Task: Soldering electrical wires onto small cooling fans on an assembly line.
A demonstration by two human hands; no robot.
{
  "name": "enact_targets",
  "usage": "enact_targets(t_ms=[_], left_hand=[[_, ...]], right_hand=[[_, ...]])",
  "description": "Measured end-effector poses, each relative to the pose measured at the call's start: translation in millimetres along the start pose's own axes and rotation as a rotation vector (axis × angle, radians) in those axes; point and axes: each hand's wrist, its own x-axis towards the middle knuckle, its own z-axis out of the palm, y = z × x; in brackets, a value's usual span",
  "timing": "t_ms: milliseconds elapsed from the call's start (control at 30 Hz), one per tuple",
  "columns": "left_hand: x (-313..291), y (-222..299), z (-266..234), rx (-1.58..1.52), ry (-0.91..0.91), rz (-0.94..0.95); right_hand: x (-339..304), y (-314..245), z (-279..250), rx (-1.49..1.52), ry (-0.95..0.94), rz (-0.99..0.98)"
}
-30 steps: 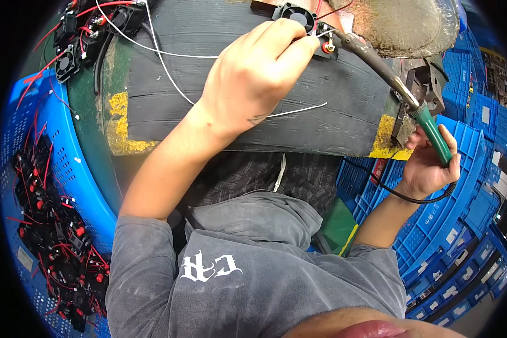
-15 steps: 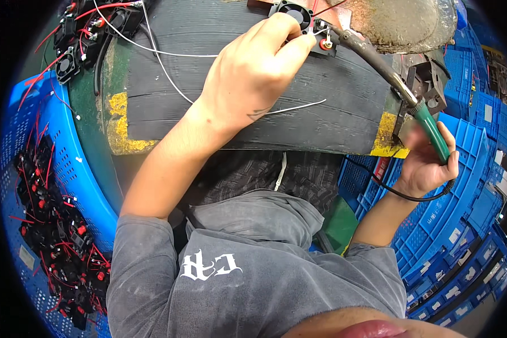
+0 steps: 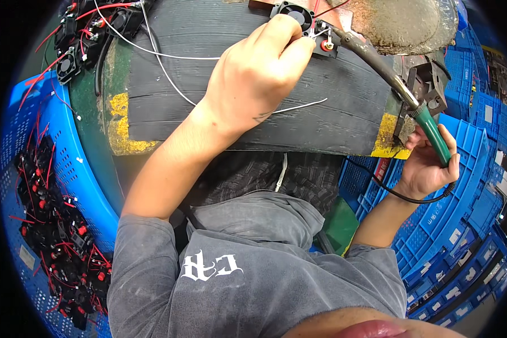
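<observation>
My left hand [image 3: 248,79] is closed in a pinch on thin silvery solder wire [image 3: 186,57], close against a small black cooling fan [image 3: 294,14] at the far side of the bench. Beside the fan, on the same black part, is a red-ringed metal terminal [image 3: 326,45]. My right hand [image 3: 425,172] is wrapped round the green handle of a soldering iron [image 3: 431,135]. The iron slants up to the left, its tip at the terminals just right of my left fingertips. My left fingers partly hide the fan and the wire's end.
A black work mat [image 3: 208,112] covers the bench. More wired fan units [image 3: 67,65] lie at the far left, and a blue crate [image 3: 90,186] below holds several others. A metal bracket [image 3: 431,84] stands right of the mat, near stacked blue crates [image 3: 445,197]. The iron's cord [image 3: 383,185] hangs below.
The iron's tip has shifted slightly left among the terminals. My right fingers have moved a little on the handle; my left hand has barely moved and keeps its pinch.
</observation>
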Motion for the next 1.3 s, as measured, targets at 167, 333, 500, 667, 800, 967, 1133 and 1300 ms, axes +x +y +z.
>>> enact_targets(t_ms=[167,333,500,667,800,967,1133,1300], left_hand=[[2,2,2,0.008,0.002,-0.009],[3,2,2,0.033,0.021,0.008],[3,3,-1,0.077,0.023,0.028],[2,3,-3,0.068,0.034,0.016],[1,-2,-3,0.049,0.078,0.03],[0,-3,-4,0.037,0.091,0.026],[2,-3,-3,0.025,0.093,0.023],[3,-2,-2,0.003,0.096,0.019]], right_hand=[[0,-2,1,-0.005,-0.001,0.005],[0,-4,2,-0.01,-0.001,0.005],[1,-5,2,-0.017,-0.007,0.001],[1,-6,1,-0.007,-0.022,-0.003],[1,-8,1,-0.026,-0.026,0.001],[0,-8,0,-0.02,-0.034,0.005],[-3,-11,-2,-0.031,-0.031,-0.004],[-5,-11,-6,-0.019,-0.04,-0.01]])
